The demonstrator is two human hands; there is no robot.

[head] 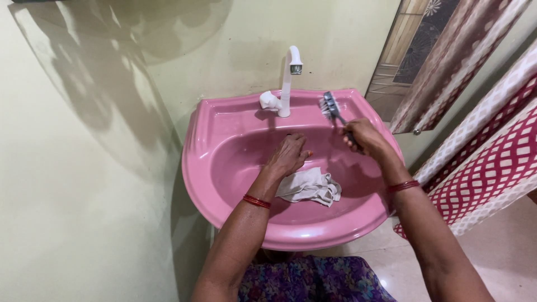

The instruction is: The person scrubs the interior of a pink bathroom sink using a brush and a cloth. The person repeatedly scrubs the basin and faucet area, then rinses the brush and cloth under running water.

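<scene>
cloth: white cloth point(309, 186) lying crumpled in the bowl of the sink, just in front of the left hand, partly tucked under it
brush: brush point(331, 107) with white bristles and dark handle, being held up over the right back part of the sink, head pointing up toward the wall, handle running down into the right hand
left hand: left hand point(288, 155) resting palm down in the bowl, touching the top edge of the cloth; fingers lying flat and loosely spread, not gripping anything that I can see; red bangle at the wrist
right hand: right hand point(363, 136) hovering over the right side of the bowl; fingers closing around the brush handle; red bangle at the wrist
sink: pink sink point(221, 168) hanging on the wall, holding the cloth
tap: white tap point(286, 81) standing at the back rim, spout arching over the bowl, just left of the brush head; cannot tell if water is running
wall: pale green wall point(84, 168) sitting behind and left of the sink
curtain: red and white patterned curtain point(486, 162) hanging to the right, well apart from the hands
</scene>
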